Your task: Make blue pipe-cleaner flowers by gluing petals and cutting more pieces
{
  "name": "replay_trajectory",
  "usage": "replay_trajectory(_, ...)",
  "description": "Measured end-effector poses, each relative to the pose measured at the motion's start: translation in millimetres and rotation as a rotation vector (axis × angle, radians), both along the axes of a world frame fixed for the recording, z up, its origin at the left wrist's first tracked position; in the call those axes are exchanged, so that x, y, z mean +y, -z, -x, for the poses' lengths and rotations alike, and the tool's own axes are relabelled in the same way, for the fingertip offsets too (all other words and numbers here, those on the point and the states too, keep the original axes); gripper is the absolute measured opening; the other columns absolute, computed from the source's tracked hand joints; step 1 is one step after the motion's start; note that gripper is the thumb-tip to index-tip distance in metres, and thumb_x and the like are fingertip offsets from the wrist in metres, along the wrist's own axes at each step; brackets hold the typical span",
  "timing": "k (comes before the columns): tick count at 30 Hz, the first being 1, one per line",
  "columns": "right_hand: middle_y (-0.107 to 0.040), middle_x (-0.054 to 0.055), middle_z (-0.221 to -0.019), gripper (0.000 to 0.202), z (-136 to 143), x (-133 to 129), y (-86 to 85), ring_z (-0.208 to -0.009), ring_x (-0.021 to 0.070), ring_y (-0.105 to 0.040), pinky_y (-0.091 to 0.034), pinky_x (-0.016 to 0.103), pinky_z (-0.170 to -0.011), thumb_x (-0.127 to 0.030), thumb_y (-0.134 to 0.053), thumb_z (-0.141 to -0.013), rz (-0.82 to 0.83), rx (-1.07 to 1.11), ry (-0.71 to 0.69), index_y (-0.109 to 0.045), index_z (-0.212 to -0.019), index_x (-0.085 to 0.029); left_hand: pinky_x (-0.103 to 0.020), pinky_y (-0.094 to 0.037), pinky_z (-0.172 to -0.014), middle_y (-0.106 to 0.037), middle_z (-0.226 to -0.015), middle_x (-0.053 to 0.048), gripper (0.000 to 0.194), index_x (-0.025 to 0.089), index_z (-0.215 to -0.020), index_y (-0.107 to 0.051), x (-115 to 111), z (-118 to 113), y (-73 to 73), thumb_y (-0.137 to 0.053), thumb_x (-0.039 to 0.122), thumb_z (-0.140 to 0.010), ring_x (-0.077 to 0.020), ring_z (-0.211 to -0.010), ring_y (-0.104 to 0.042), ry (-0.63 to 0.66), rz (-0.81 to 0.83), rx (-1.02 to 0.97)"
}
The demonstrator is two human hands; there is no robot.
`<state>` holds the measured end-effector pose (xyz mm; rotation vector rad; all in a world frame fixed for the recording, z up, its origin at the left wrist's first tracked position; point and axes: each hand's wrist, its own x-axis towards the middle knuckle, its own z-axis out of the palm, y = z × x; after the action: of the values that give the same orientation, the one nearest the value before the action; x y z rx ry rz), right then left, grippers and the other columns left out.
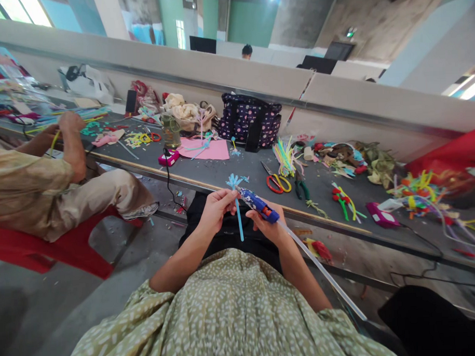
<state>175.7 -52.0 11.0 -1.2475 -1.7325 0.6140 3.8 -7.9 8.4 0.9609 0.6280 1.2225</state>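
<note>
"Where's the blue flower (pixel 239 215)?"

"Near the edge of the surface (pixel 206 171), its stem pinched in the left hand's (pixel 218 207) grip. The right hand's (pixel 268 224) grip is wrapped around the glue gun (pixel 257 204) (2 busy hands)."

"What could go wrong?"

"The nozzle (pixel 240 191) sits so close to the left fingers (pixel 227 198) that a slip might burn them. The long glue stick (pixel 322 268) behind could snag, jerking the gun."

"Any brands or writing?"

"None I can read; the gun's pale markings are too blurred."

Glue gun (pixel 258 204) — smooth plastic (tabletop (pixel 212 169) matt)
</note>
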Motion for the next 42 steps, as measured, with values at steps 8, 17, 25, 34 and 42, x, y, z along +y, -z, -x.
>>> replay_trajectory(8,-0.058,-0.003,-0.052,0.042,0.3,-0.6,0.7,-0.039,0.0134,-0.053,-0.042,0.024,-0.041,-0.054,-0.068,-0.078,0.033,0.029,-0.012,-0.068,-0.100,-0.018,-0.017,-0.040,-0.046,-0.056,-0.057,0.001,0.031,0.013,-0.072,-0.068,0.4,0.3,1.4,-0.076,0.043,-0.072,-0.0057,-0.047,-0.050,0.009,-0.009,-0.005)
replay_trajectory(17,-0.056,-0.004,-0.050,0.035,-1.0,1.0,2.4,-0.039,0.0129,-0.052,-0.043,0.024,-0.042,-0.054,-0.067,-0.079,0.044,0.037,-0.013,-0.065,-0.086,-0.020,-0.018,-0.040,-0.045,-0.056,-0.058,0.001,0.033,0.013,-0.070,-0.068,0.0,-0.3,-1.3,-0.079,0.045,-0.069,-0.0060,-0.047,-0.050,-0.007,-0.007,0.016)
replay_trajectory(25,-0.055,-0.004,-0.048,0.034,-0.7,0.8,-1.5,-0.038,0.0128,-0.051,-0.042,0.025,-0.042,-0.054,-0.066,-0.080,0.040,0.034,-0.036,-0.065,-0.086,-0.021,-0.018,-0.040,-0.047,-0.057,-0.060,0.000,0.031,0.014,-0.072,-0.069,2.7,1.0,3.2,-0.076,0.044,-0.072,-0.0066,-0.049,-0.049,-0.023,-0.084,0.059)
replay_trajectory(34,-0.054,-0.005,-0.047,0.035,-4.8,2.4,-1.7,-0.038,0.0134,-0.052,-0.043,0.025,-0.043,-0.055,-0.065,-0.081,0.070,0.042,-0.039,-0.064,-0.086,-0.021,-0.021,-0.039,-0.049,-0.057,-0.057,0.000,0.032,0.015,-0.072,-0.071,4.1,4.6,0.9,-0.074,0.047,-0.073,-0.0088,-0.051,-0.049,-0.112,-0.193,0.200)
replay_trajectory(42,-0.056,-0.004,-0.056,0.036,-33.2,46.2,13.1,-0.045,0.0132,-0.054,-0.044,0.025,-0.046,-0.055,-0.066,-0.077,0.072,0.136,0.208,-0.057,-0.079,-0.021,-0.021,-0.039,-0.050,-0.058,-0.059,-0.001,0.027,0.016,-0.072,-0.072,7.8,16.4,-1.4,-0.072,0.042,-0.077,-0.0084,-0.052,-0.049,-0.207,-0.213,0.164)
